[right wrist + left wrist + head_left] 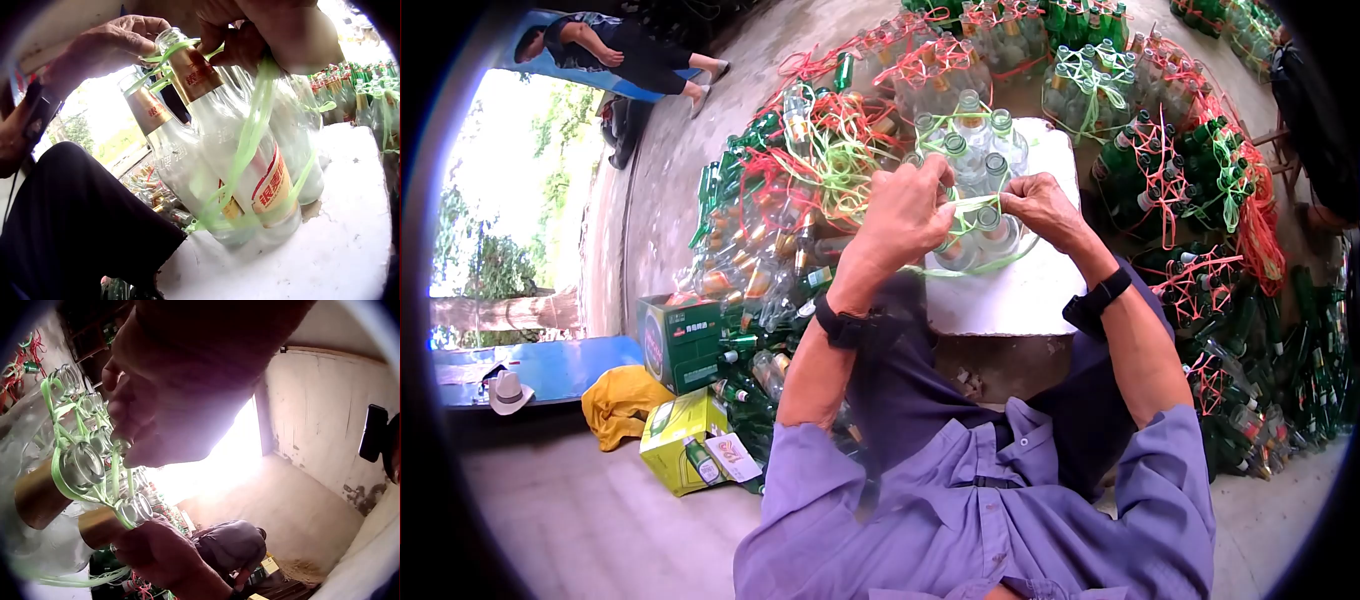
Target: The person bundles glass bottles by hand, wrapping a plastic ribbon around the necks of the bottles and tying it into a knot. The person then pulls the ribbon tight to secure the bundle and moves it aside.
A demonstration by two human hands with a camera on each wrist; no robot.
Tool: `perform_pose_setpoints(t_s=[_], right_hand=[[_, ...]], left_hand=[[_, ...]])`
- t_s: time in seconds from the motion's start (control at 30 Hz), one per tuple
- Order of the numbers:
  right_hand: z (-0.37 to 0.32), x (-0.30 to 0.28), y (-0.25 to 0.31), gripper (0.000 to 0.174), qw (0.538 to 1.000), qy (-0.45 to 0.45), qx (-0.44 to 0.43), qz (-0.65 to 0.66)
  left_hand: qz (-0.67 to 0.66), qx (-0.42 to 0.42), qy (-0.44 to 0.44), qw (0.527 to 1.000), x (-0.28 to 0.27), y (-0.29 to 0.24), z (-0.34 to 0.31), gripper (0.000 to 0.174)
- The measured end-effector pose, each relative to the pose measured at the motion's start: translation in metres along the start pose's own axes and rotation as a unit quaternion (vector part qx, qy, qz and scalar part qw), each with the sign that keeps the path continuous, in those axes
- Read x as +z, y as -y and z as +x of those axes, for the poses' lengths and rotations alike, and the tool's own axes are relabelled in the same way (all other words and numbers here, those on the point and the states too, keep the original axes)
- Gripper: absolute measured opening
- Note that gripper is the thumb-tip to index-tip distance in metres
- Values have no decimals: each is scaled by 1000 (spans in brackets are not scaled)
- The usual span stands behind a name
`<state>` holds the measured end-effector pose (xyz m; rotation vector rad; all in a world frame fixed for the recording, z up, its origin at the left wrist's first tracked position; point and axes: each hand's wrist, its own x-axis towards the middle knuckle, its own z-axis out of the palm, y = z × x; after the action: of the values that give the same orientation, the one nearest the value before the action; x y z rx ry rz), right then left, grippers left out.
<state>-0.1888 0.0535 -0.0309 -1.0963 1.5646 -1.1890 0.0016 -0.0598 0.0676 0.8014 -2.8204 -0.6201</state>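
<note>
White and chipped, the bench (1000, 312) stands between the seated person's knees, bare along its near edge. Over its left half, level with the bottle mouths, the left hand (905, 215) and the right hand (1048, 210) face each other. Both sets of fingers pinch a light green strap (250, 140), which runs taut across the short gap between them.

Just under and beside the fingers, a cluster of clear bottles (215, 131) stands upright toward the bench's far left corner, uncapped and seemingly empty. Gold foil wraps several necks, and the nearer bodies carry red and gold labels. More of the strap loops round the necks and circles the bodies low down.

Well out from the bench's near left corner sit a yellow-green carton (662, 440) and a dark green carton (690, 350); what they hold I cannot tell. Beyond the left edge lie loose clear bottles beneath a tangle of red and green strapping (840, 165). Past the right edge, green bottles (1120, 155) stand tied in red. Beyond the far edge come more bundled bottles (935, 80). Farther off, toward the upper left, is another person (615, 55).
</note>
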Motion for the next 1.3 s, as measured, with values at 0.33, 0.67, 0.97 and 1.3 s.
perform_pose_setpoints(t_s=[0.33,0.67,0.97,1.3], right_hand=[[5,9,-11,34,999,-17,-24,11],[5,13,-16,30,999,-32,-24,8],[-9,11,2,31,994,-75,18,-76],[-22,8,-9,38,990,-91,-44,-95]], left_hand=[[9,9,-19,1000,-6,23,-1,26],[-6,30,-125,992,18,33,11,9],[-2,28,-115,993,23,38,12,13],[36,46,-195,979,56,13,-47,68]])
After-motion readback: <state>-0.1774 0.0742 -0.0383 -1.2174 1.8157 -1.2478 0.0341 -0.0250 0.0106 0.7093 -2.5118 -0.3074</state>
